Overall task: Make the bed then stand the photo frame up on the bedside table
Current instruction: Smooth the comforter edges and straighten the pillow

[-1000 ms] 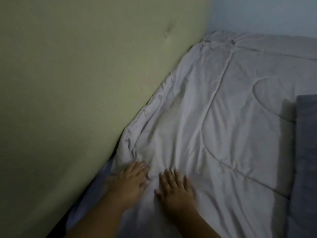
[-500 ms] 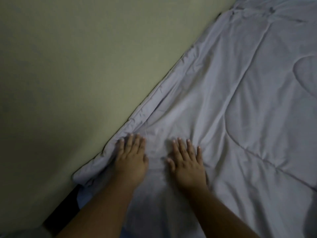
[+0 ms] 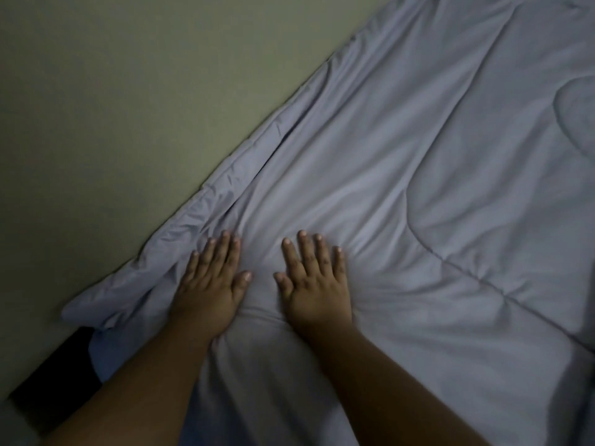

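A pale grey quilted comforter [image 3: 434, 188] covers the bed and fills the right of the view. Its left edge is bunched in folds along the wall. My left hand [image 3: 212, 284] lies flat on the comforter near that bunched edge, fingers spread and holding nothing. My right hand [image 3: 315, 281] lies flat beside it, a short gap away, fingers also apart, pressing creases into the fabric. No photo frame or bedside table is in sight.
A plain greenish wall [image 3: 128, 107] runs diagonally along the bed's left side. A dark gap [image 3: 54, 381] shows between wall and bed at the lower left corner of the comforter.
The view has swung down and closer to the comforter's wall edge. Both hands have slid forward over the fabric and now lie flatter and wider apart.
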